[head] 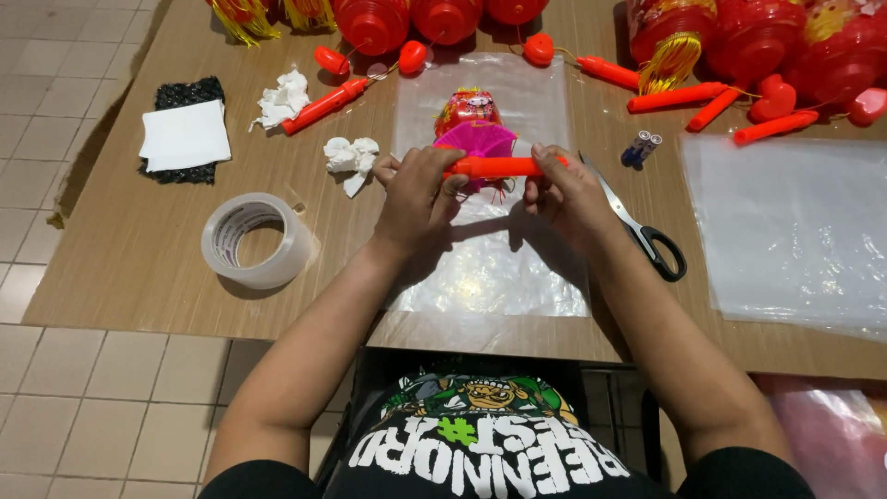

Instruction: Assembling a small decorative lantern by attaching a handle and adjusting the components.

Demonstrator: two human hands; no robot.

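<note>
Both hands grip one orange-red plastic stick (494,167) held level above a clear plastic bag (490,268) on the wooden table (129,259). My left hand (420,199) holds its left end and my right hand (565,189) its right end. Just behind the stick sits a folded pink and red paper lantern (473,125), partly hidden by it; whether it hangs from the stick I cannot tell.
A roll of clear tape (259,240) lies at the left, black-handled scissors (642,231) beside my right wrist. Crumpled tissues (351,157), two small batteries (640,148), more clear bags (795,231), red lanterns (758,37) and spare sticks (679,96) line the far side.
</note>
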